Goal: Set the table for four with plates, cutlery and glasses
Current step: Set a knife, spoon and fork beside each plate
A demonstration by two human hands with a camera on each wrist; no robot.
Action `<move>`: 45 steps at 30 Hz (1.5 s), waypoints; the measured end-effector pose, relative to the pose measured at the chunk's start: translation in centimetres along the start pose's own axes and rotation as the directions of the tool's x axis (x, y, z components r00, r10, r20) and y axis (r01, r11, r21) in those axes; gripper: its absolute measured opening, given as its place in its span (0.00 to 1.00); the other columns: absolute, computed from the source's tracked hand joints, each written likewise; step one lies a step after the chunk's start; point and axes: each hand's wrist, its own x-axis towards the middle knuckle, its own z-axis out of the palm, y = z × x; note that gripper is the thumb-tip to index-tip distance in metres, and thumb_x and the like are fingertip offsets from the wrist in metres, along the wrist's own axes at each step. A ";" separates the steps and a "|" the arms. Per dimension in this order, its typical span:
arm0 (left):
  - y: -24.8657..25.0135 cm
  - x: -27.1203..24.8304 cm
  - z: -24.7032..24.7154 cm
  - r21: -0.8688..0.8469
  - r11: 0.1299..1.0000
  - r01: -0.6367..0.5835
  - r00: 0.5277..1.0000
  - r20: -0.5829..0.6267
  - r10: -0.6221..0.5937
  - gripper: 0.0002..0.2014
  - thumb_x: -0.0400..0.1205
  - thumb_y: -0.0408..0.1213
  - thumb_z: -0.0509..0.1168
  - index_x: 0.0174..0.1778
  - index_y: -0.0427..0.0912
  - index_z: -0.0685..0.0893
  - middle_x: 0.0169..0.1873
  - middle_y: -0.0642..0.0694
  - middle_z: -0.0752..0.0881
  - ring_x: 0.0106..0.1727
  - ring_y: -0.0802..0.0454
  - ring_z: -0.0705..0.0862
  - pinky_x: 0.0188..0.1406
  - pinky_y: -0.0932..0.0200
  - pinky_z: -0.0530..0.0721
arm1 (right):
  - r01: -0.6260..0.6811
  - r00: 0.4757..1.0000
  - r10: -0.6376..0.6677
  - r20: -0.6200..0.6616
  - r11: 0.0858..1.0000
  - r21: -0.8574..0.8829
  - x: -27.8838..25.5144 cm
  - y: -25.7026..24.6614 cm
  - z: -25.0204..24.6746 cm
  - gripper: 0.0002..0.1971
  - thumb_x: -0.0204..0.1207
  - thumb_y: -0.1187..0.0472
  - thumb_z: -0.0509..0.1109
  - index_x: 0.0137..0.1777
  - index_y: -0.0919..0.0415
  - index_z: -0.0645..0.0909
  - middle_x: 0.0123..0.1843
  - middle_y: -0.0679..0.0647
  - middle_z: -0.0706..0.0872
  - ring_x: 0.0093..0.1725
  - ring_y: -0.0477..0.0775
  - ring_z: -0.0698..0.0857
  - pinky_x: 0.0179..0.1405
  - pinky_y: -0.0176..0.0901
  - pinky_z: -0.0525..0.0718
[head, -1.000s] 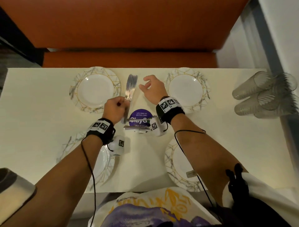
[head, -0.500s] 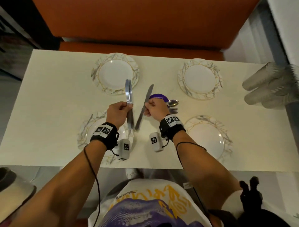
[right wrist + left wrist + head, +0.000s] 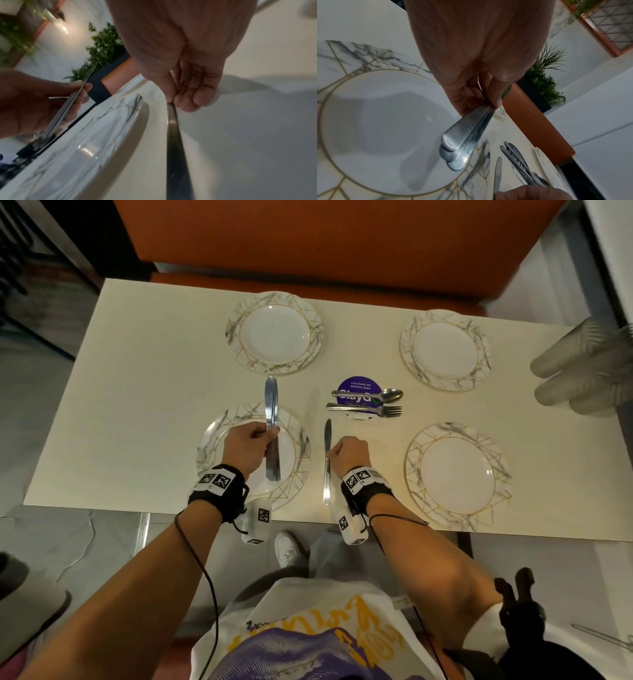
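Since before: right hand (image 3: 349, 455) has carried its knife (image 3: 327, 463) down beside the near-left plate (image 3: 301, 460).
Right fingers: pinching the knife mid-length, at the plate's 3 o'clock.
Left hand (image 3: 246, 446): curled round stacked knives (image 3: 272, 419) over that plate.
Risk: loose stack could fan, slip and clatter onto the plate.

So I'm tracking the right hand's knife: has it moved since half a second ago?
Yes. The knife has moved from near the purple sticker to beside the near-left plate.
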 end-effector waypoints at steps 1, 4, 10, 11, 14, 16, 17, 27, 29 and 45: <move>-0.1 -0.1 -0.2 -0.008 1.000 0.006 1.000 -0.002 -0.006 0.05 0.82 0.43 0.76 0.44 0.46 0.93 0.41 0.44 0.93 0.49 0.39 0.93 0.57 0.39 0.92 | 0.001 1.000 -0.002 -0.030 1.000 -0.011 -0.3 0.1 0.0 0.11 0.79 0.58 0.77 0.55 0.65 0.87 0.51 0.59 0.90 0.53 0.58 0.89 0.48 0.42 0.84; -0.3 0.0 -0.7 -0.017 1.000 0.001 1.000 -0.013 -0.001 0.05 0.82 0.43 0.76 0.43 0.46 0.93 0.42 0.43 0.93 0.49 0.38 0.92 0.56 0.38 0.92 | 0.110 0.984 -0.110 -0.139 0.994 -0.011 -0.9 0.7 0.0 0.12 0.81 0.60 0.72 0.62 0.59 0.81 0.57 0.58 0.86 0.57 0.59 0.84 0.55 0.51 0.85; 0.0 0.1 -1.0 -0.027 0.999 -0.017 1.000 -0.020 0.016 0.06 0.83 0.42 0.75 0.45 0.43 0.93 0.43 0.41 0.93 0.50 0.37 0.92 0.56 0.37 0.92 | 0.292 0.951 -0.308 -0.026 0.922 -0.253 -1.3 2.5 0.8 0.31 0.82 0.56 0.72 0.84 0.49 0.68 0.67 0.61 0.77 0.68 0.63 0.77 0.69 0.57 0.81; 0.0 0.2 -0.9 -0.029 0.999 -0.018 1.000 -0.019 0.017 0.06 0.82 0.42 0.75 0.45 0.43 0.93 0.43 0.41 0.93 0.50 0.36 0.92 0.56 0.37 0.92 | 0.296 0.949 -0.313 -0.027 0.921 -0.255 -1.3 2.7 1.0 0.31 0.82 0.55 0.72 0.84 0.48 0.68 0.67 0.61 0.77 0.67 0.63 0.77 0.68 0.57 0.81; 0.0 0.3 -0.8 -0.033 0.999 -0.008 1.000 -0.012 0.008 0.05 0.82 0.42 0.76 0.46 0.45 0.93 0.43 0.42 0.93 0.50 0.37 0.92 0.55 0.36 0.92 | 0.307 0.946 -0.322 -0.019 0.917 -0.253 -1.8 2.7 1.3 0.31 0.82 0.54 0.71 0.84 0.48 0.67 0.66 0.61 0.78 0.66 0.63 0.78 0.67 0.57 0.81; 0.1 0.2 -0.5 -0.039 0.999 -0.006 1.000 -0.006 0.006 0.04 0.82 0.42 0.76 0.46 0.47 0.93 0.43 0.43 0.93 0.50 0.37 0.92 0.55 0.36 0.92 | 0.313 0.945 -0.326 -0.017 0.920 -0.238 -2.1 2.6 1.6 0.31 0.82 0.55 0.71 0.84 0.47 0.67 0.66 0.61 0.78 0.66 0.63 0.78 0.67 0.57 0.81; 0.2 0.2 -0.5 -0.041 0.999 -0.006 1.000 -0.005 0.006 0.04 0.82 0.42 0.76 0.46 0.46 0.93 0.43 0.44 0.93 0.49 0.38 0.92 0.55 0.37 0.92 | 0.315 0.945 -0.327 -0.013 0.921 -0.230 -2.2 2.5 1.7 0.31 0.82 0.55 0.71 0.84 0.47 0.67 0.66 0.61 0.78 0.66 0.63 0.78 0.67 0.57 0.81; 1.0 -0.5 0.7 -0.026 1.000 -0.004 1.000 0.020 0.004 0.05 0.82 0.41 0.75 0.47 0.44 0.93 0.45 0.41 0.93 0.52 0.36 0.92 0.55 0.36 0.92 | 0.308 0.951 -0.310 0.000 0.945 -0.108 -2.3 2.2 1.7 0.30 0.83 0.57 0.69 0.83 0.47 0.67 0.65 0.60 0.78 0.64 0.63 0.79 0.68 0.59 0.81; 1.4 -0.7 1.3 -0.022 1.000 -0.010 0.999 0.044 0.010 0.05 0.83 0.41 0.74 0.49 0.44 0.94 0.46 0.42 0.93 0.52 0.38 0.92 0.56 0.37 0.92 | 0.296 0.954 -0.297 -0.037 0.955 -0.012 -2.4 2.2 1.2 0.28 0.83 0.59 0.68 0.82 0.49 0.69 0.65 0.59 0.79 0.62 0.60 0.81 0.69 0.57 0.81; 9.2 -4.0 15.3 -0.035 0.999 -0.042 0.954 0.294 0.050 0.05 0.84 0.35 0.74 0.51 0.40 0.93 0.44 0.42 0.95 0.47 0.44 0.95 0.47 0.50 0.94 | 0.348 0.922 -0.233 -0.310 0.851 0.393 -1.0 5.8 -10.6 0.07 0.80 0.58 0.74 0.54 0.59 0.88 0.48 0.51 0.91 0.47 0.50 0.88 0.51 0.45 0.88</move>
